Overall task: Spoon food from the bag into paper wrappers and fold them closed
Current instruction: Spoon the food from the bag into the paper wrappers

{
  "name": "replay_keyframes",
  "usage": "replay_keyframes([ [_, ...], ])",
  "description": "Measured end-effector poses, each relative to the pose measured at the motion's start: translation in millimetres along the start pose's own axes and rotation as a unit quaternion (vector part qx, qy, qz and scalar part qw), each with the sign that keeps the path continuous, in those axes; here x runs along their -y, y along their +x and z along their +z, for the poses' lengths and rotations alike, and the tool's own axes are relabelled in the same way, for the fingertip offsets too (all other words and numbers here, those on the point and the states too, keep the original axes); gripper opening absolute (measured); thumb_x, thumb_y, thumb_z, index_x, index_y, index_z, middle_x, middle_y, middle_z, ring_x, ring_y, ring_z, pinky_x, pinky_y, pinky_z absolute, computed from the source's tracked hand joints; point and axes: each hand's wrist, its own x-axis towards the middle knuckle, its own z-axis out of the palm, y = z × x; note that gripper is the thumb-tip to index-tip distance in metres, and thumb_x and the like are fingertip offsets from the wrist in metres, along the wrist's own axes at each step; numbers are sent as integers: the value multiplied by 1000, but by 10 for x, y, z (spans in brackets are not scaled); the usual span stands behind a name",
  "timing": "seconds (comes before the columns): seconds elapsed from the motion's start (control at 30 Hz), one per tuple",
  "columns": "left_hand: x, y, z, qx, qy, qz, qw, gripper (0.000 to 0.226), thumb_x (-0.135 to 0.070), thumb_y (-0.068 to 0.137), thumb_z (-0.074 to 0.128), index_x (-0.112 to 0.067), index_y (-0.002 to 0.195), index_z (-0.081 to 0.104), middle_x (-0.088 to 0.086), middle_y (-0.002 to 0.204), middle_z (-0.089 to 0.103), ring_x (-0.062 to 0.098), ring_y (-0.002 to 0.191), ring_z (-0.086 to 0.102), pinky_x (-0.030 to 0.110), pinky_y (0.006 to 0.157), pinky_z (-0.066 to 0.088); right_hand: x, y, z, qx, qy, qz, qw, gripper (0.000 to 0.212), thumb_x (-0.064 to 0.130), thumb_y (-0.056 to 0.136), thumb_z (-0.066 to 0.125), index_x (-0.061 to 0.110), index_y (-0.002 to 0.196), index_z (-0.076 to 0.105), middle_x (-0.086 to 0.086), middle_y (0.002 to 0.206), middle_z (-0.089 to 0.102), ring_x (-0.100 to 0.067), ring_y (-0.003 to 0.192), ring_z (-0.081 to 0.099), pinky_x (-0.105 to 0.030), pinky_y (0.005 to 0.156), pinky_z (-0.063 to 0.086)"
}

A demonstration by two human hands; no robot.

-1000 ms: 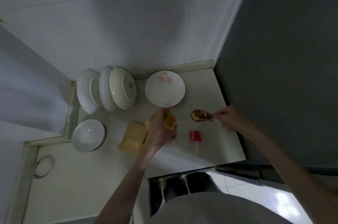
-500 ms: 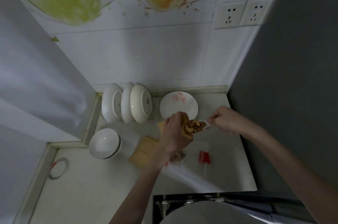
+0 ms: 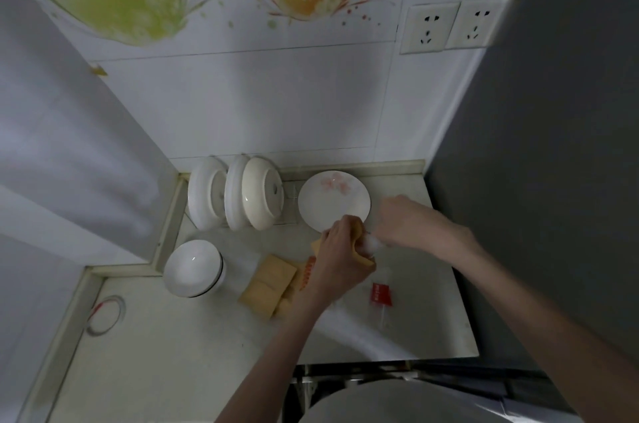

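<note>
My left hand (image 3: 337, 256) grips a tan paper wrapper (image 3: 361, 251), held up above the counter. My right hand (image 3: 411, 225) holds a white spoon (image 3: 372, 244) whose bowl is turned over at the wrapper's mouth; no food shows on it. A clear plastic bag with a red label (image 3: 380, 294) lies flat on the counter just right of my left wrist. A stack of tan paper wrappers (image 3: 269, 284) lies on the counter left of my left hand, partly hidden by it.
A white plate with pink print (image 3: 328, 204) lies beyond my hands. Several white bowls (image 3: 238, 198) stand on edge in a rack at the back. A stack of white bowls (image 3: 193, 267) sits left. A wire ring (image 3: 105, 315) lies far left. A dark wall borders the right.
The spoon loaded with food moved left from above the bag to the wrapper and tipped over there. The camera tilted up, showing more wall.
</note>
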Motion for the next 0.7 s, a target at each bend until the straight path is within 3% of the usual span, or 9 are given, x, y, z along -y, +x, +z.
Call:
replay_keyframes([
  [0.1,116,-20,-20,8,-1,-22,1000,52,-30,58,72,-35,93,34,-14,87,49,0,79,45,24,65,39,-173,-56,-84,-14,28,27,999,29,10,71,63,14,47,47,3,46,44,-10,38,39,-12,31,22],
  [0.2,247,-66,-9,24,-3,-62,998,56,-31,56,70,-39,97,33,-14,88,50,7,79,49,27,66,41,-429,-31,-46,-25,80,64,994,14,9,74,64,8,60,64,-2,50,50,-15,40,45,-12,31,26],
  [0.33,542,-256,3,35,-64,-178,981,57,-33,54,75,-34,98,39,-5,92,59,15,80,62,38,60,56,-926,104,340,-52,89,106,989,18,7,77,64,-8,82,70,-8,56,50,-18,52,47,-23,45,28],
  [0.4,679,-378,-14,15,-100,-216,971,62,-36,50,84,-30,97,44,-2,93,62,7,78,64,24,57,55,-1177,151,621,-48,85,138,986,17,7,82,59,-6,86,69,-12,71,52,-18,68,50,-25,55,36],
  [0.47,750,-449,-21,6,-111,-222,969,66,-33,50,91,-22,101,50,-7,92,66,7,82,65,23,64,55,-1383,172,860,-44,94,159,982,13,7,84,56,3,74,64,-13,71,51,-19,68,49,-26,58,35],
  [0.6,694,-495,-31,9,-180,-212,960,56,0,62,88,-5,104,50,-7,85,70,3,80,68,19,62,56,-1579,193,1156,-33,116,174,977,43,6,82,56,12,46,35,-3,45,32,-13,40,29,-25,45,18],
  [0.67,585,-451,-101,27,-187,-233,954,56,0,66,85,-6,107,48,4,88,68,18,81,70,30,62,60,-1569,199,1221,-34,94,176,979,47,10,83,56,16,44,31,1,43,28,-11,38,24,-24,40,16],
  [0.7,524,-409,-154,47,-162,-243,955,54,-4,69,83,-11,109,47,6,85,65,20,73,69,28,56,59,-1567,212,1248,-38,87,174,980,47,11,84,56,16,44,31,1,43,28,-10,38,24,-23,39,17],
])
